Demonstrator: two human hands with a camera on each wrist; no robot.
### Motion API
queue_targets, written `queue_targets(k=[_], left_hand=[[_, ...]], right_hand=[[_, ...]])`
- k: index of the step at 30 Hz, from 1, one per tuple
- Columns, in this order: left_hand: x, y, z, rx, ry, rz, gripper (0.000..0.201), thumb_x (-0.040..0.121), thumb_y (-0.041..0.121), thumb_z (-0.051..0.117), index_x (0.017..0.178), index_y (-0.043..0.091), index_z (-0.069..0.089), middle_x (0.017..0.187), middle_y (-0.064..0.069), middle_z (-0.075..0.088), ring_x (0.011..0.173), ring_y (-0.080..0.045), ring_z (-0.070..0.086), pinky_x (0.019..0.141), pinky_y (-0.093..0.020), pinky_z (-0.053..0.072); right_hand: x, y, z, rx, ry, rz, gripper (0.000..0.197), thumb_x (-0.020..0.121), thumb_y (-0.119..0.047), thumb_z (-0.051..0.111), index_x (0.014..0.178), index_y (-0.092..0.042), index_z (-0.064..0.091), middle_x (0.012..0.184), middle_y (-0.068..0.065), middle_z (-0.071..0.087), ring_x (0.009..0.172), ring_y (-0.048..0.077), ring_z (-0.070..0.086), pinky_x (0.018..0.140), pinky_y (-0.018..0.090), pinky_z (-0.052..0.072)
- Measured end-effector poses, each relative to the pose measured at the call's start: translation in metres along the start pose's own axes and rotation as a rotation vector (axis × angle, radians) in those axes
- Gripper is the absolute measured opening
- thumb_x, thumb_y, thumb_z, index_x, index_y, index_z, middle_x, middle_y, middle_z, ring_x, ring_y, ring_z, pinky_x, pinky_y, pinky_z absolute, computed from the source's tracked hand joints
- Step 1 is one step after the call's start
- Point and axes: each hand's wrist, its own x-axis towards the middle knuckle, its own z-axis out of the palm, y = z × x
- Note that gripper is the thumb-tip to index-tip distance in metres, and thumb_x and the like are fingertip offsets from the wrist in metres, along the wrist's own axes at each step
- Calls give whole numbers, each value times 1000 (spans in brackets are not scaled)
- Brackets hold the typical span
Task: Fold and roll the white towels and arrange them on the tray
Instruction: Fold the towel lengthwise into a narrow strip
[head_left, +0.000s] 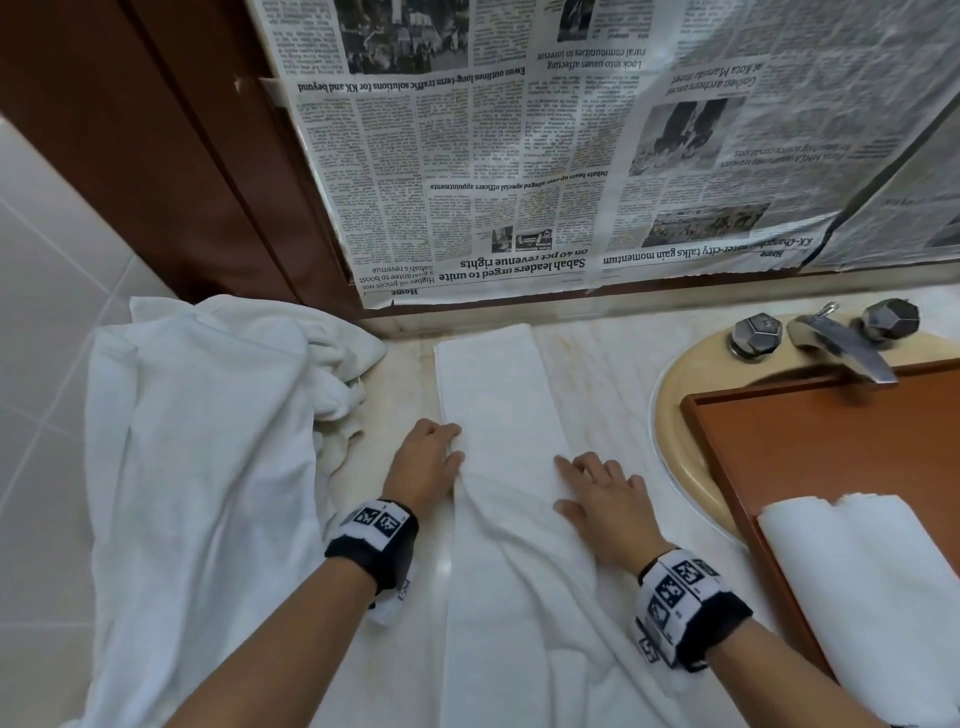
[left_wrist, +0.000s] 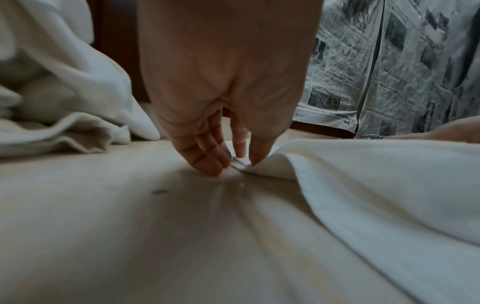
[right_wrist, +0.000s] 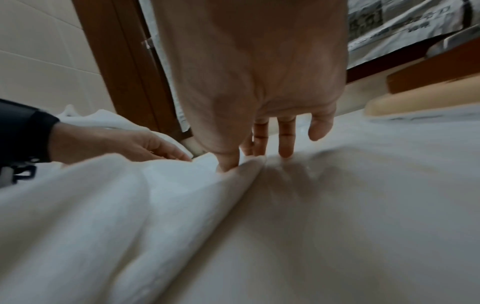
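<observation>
The near end of the long folded towel (head_left: 498, 467) is cut off by the lower frame edge in the head view, and the tray (head_left: 810, 447), set over the sink (head_left: 675, 426), is cropped at the right; only part of the rolled towel (head_left: 872, 582) lying on it is seen. The left wrist view is blurred low down. The left hand (head_left: 423, 467) is held low at the towel's left edge, fingers (left_wrist: 207, 158) curled downward, thumb and fingertips pinching the folded edge against the bench (head_left: 587, 353). The right hand (head_left: 605, 501) is laid on the towel's right side, palm down, fingers (right_wrist: 285, 139) spread and straight, tips pressed into the cloth beside a raised crease; nothing is gripped by it. The towel strip runs away from the person between both grips, flat at the far end, rumpled near the wrists. A heap of loose white towels (head_left: 208, 441) is piled on the bench to the left, just beside the left hand. Newspaper (head_left: 519, 156) covers the wall behind.
</observation>
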Motion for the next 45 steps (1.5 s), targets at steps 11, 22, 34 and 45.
queue_targets(k=[11,22,34,45], left_hand=[[33,55,16,-51,114,-135,38,100,26,52,133,7,56,129,-17,49,114,-34,54,98,-34,42],[-39,54,33,-206,14,-349,19,85,35,67,84,16,62,85,-1,64,85,-20,61,71,-29,47],[-52,40,20,-239,-64,-220,21,90,22,60,70,15,62,74,1,64,89,-25,58,72,-27,40],[-64,31,22,-216,-44,-205,14,88,17,58,94,7,66,94,-8,68,90,-26,58,76,-30,46]], right_hand=[[-5,51,-21,449,0,18,50,99,-43,50,143,-18,45,138,2,44,124,24,46,104,42,41],[-119,23,0,388,-99,163,17,95,-37,52,107,-25,50,101,-9,57,90,13,54,73,29,45],[-167,-104,-17,230,3,70,17,100,-20,40,113,-13,48,93,9,63,78,29,58,53,35,34],[-179,-155,54,217,-171,149,39,94,-7,39,133,-9,38,96,9,57,76,26,48,52,32,30]])
